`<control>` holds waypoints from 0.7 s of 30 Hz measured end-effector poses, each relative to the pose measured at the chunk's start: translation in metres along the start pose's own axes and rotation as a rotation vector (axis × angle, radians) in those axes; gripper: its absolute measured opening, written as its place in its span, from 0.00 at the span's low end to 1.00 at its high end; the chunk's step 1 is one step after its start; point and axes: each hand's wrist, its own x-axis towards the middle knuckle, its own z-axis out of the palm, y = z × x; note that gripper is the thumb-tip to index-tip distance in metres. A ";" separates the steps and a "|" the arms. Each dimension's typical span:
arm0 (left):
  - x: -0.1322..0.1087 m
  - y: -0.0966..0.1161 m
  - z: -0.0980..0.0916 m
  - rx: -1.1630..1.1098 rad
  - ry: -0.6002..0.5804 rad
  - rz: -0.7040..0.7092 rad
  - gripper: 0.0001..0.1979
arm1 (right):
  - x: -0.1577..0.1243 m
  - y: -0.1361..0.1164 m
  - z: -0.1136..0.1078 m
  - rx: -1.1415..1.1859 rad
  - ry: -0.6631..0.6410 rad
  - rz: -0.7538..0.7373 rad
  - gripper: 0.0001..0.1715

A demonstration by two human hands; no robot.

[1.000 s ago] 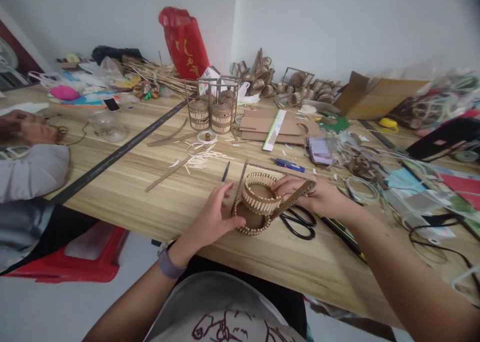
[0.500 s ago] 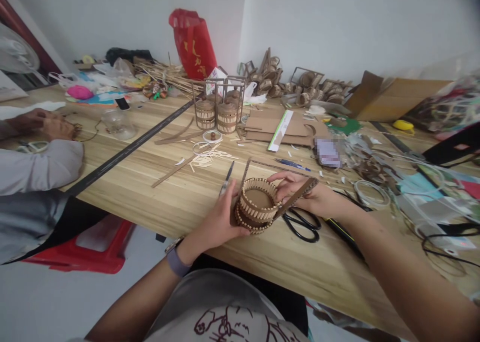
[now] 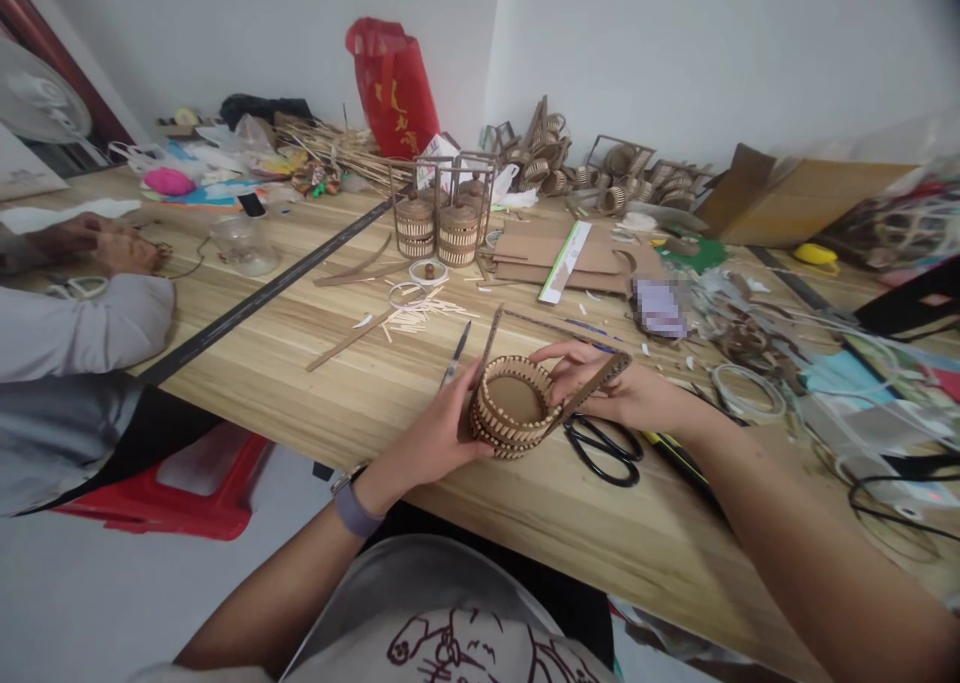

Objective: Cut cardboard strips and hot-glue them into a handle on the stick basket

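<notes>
A small round basket (image 3: 516, 418) of pale sticks and brown card is tilted toward me near the table's front edge, its brown floor showing. A brown card frame (image 3: 589, 388) rises from its sides like a square handle. My left hand (image 3: 442, 423) grips the basket's left side, thumb low at the front. Through the frame reaches my right hand (image 3: 592, 378), its fingers on the basket's right rim. Black-handled scissors (image 3: 604, 450) lie just right of the basket, and a pen (image 3: 457, 351) lies behind my left hand.
A co-worker's hands (image 3: 112, 243) are at the far left. Behind stand a frame with lidded baskets (image 3: 457, 228), a red bag (image 3: 394, 88) and cardboard sheets (image 3: 525, 248). Loose sticks (image 3: 420, 315) lie mid-table; a cutter (image 3: 682, 463) and tangled cords (image 3: 750, 393) are at right.
The basket and its frame have tipped slightly, and the frame's top bar sits a little lower toward me. Both hands keep their hold. The whole view has shifted slightly.
</notes>
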 end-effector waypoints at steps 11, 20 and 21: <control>0.003 0.000 0.000 -0.026 0.009 -0.017 0.53 | -0.001 0.000 0.005 -0.117 0.167 0.091 0.16; 0.002 -0.003 0.002 -0.066 -0.013 -0.051 0.62 | -0.019 -0.081 0.065 -0.629 0.898 0.182 0.07; 0.002 -0.003 0.003 -0.091 -0.014 -0.050 0.63 | -0.015 -0.089 0.074 -0.625 0.774 0.172 0.08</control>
